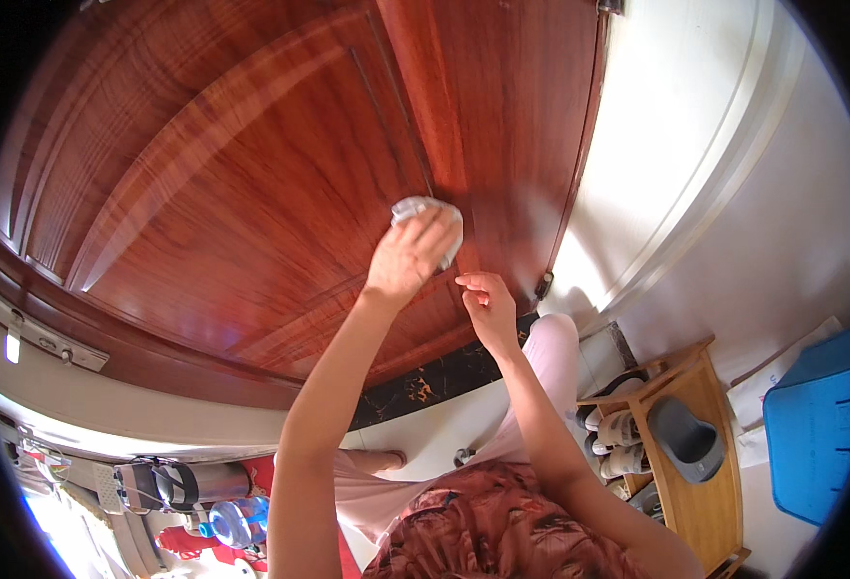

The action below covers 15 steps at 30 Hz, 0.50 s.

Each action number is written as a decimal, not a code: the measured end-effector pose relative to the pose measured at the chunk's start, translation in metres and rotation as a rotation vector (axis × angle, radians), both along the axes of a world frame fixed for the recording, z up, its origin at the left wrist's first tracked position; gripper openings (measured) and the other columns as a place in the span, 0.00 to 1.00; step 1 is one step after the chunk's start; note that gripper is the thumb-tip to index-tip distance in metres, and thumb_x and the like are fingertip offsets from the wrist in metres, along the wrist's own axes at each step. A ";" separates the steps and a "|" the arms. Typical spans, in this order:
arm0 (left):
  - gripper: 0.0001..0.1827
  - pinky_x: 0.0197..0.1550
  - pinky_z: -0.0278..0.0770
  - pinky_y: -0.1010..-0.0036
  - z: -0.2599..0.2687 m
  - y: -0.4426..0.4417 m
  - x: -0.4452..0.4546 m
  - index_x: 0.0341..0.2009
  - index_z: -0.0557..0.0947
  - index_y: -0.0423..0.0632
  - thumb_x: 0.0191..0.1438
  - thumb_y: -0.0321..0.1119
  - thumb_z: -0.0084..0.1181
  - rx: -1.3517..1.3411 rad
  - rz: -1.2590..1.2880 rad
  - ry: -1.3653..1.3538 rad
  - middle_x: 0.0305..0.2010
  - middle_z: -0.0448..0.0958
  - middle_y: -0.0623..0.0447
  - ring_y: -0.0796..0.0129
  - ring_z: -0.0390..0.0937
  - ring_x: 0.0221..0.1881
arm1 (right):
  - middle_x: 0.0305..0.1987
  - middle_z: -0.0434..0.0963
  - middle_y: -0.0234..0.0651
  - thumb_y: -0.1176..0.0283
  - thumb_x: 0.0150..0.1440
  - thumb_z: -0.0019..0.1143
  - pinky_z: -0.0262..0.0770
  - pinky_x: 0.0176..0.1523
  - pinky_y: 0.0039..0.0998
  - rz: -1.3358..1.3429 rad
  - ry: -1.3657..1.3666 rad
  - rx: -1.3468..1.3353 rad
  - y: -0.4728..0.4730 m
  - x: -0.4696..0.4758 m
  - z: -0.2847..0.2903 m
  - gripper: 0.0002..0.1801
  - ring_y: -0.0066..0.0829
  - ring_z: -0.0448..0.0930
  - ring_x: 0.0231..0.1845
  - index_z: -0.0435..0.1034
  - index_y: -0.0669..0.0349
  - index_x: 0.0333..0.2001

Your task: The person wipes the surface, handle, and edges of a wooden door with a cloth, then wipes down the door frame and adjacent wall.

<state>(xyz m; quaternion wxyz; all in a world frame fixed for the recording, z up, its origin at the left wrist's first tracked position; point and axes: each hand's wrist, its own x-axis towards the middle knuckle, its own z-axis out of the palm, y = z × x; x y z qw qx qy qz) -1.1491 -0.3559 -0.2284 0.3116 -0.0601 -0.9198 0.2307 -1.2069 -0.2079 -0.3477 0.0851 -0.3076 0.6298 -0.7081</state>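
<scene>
My left hand [410,250] presses a bunched white cloth [407,208] flat on a reddish-brown wooden door [251,188], beside the groove between its panel and the upright stile. Part of the cloth is hidden under my fingers, which look slightly blurred. Lower and to the right, my right hand [491,311] hovers close to the door with bent fingers. Nothing is held in it, and a gap shows between thumb and forefinger. Whether its fingertips touch the wood, I cannot tell.
A door hinge [544,285] sits beside the white frame [656,145]. Black marble threshold [425,391] runs below the door. At right stands a wooden shoe rack [685,499] with several shoes, near a blue plastic container [812,434]. A water bottle [233,522] lies at lower left.
</scene>
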 end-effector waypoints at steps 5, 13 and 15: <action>0.22 0.58 0.71 0.65 -0.052 0.014 0.005 0.48 0.79 0.49 0.43 0.30 0.55 0.169 -0.033 -0.089 0.55 0.71 0.54 0.60 0.68 0.58 | 0.47 0.78 0.38 0.80 0.57 0.54 0.77 0.45 0.26 0.017 -0.016 0.134 0.011 -0.002 -0.002 0.11 0.29 0.79 0.47 0.76 0.61 0.44; 0.23 0.56 0.74 0.62 -0.034 0.079 0.003 0.49 0.79 0.42 0.46 0.14 0.52 1.368 -0.068 0.347 0.51 0.77 0.43 0.47 0.72 0.57 | 0.49 0.75 0.32 0.73 0.63 0.56 0.70 0.56 0.22 0.177 -0.325 -0.416 0.009 0.007 0.055 0.14 0.21 0.75 0.50 0.69 0.64 0.52; 0.25 0.58 0.72 0.63 -0.023 0.085 0.001 0.52 0.78 0.42 0.47 0.13 0.50 1.360 -0.108 0.331 0.56 0.74 0.41 0.47 0.70 0.60 | 0.42 0.74 0.31 0.79 0.59 0.58 0.70 0.53 0.22 -0.072 -0.089 -0.302 0.003 -0.005 0.062 0.09 0.20 0.74 0.46 0.69 0.64 0.44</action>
